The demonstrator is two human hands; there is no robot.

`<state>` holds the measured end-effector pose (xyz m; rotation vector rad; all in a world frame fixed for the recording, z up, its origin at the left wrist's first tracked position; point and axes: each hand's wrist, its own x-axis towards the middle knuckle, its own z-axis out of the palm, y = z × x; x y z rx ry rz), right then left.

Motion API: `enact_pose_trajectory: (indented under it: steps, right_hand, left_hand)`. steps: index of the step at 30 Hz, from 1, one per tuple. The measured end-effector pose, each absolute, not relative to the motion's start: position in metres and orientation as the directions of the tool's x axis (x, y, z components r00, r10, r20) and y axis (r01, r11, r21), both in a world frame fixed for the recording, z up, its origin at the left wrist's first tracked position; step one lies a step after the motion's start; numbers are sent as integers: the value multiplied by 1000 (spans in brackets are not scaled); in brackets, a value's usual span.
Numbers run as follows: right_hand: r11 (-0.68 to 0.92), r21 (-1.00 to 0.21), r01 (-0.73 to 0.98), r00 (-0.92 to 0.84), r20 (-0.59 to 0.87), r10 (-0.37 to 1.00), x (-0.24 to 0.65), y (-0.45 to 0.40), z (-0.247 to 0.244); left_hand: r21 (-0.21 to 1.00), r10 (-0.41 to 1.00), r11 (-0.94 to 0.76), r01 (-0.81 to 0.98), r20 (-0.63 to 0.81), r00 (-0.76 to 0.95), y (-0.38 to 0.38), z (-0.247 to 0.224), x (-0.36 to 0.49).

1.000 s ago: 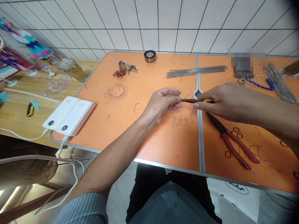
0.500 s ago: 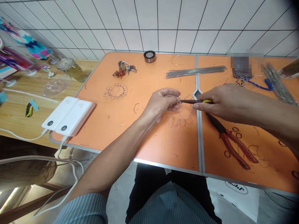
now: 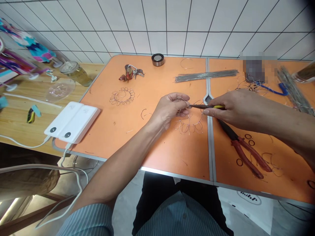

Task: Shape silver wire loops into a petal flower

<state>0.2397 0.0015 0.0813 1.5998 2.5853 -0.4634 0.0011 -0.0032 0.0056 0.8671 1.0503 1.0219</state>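
Observation:
My left hand (image 3: pixel 172 106) pinches a thin looped wire ring (image 3: pixel 189 126) over the orange table, beside the metal seam. From the right, my right hand (image 3: pixel 228 106) is closed around small yellow-handled pliers (image 3: pixel 218 107). The dark, narrow tips of the pliers meet the wire at my left fingertips. Petal-like loops of the ring hang below both hands. Exactly how the jaws hold the wire is too small to tell. A second looped wire ring (image 3: pixel 122 96) lies flat on the table to the left.
Red-handled pliers (image 3: pixel 248 155) lie below my right forearm. Behind my hands are a bundle of straight wires (image 3: pixel 206 75), a tape roll (image 3: pixel 157 59) and keys (image 3: pixel 131 72). White power banks (image 3: pixel 72 122) with cables sit at the left edge. A lidded cup (image 3: pixel 76 72) stands beyond.
The wire ring has shifted very slightly at the fingertips. Both hands and the small pliers are almost where they were.

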Motion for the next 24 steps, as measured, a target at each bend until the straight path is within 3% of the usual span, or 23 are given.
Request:
enact_pose_trajectory:
  steps: [6, 24]
  right_hand:
    - [342, -85, 936, -351, -305, 885, 232, -2, 86]
    - [297, -27, 955, -289, -330, 899, 228, -5, 92]
  left_hand:
    - [916, 948, 304, -261, -264, 176, 0, 1, 0]
    - [899, 936, 338, -278, -289, 203, 3, -4, -2]
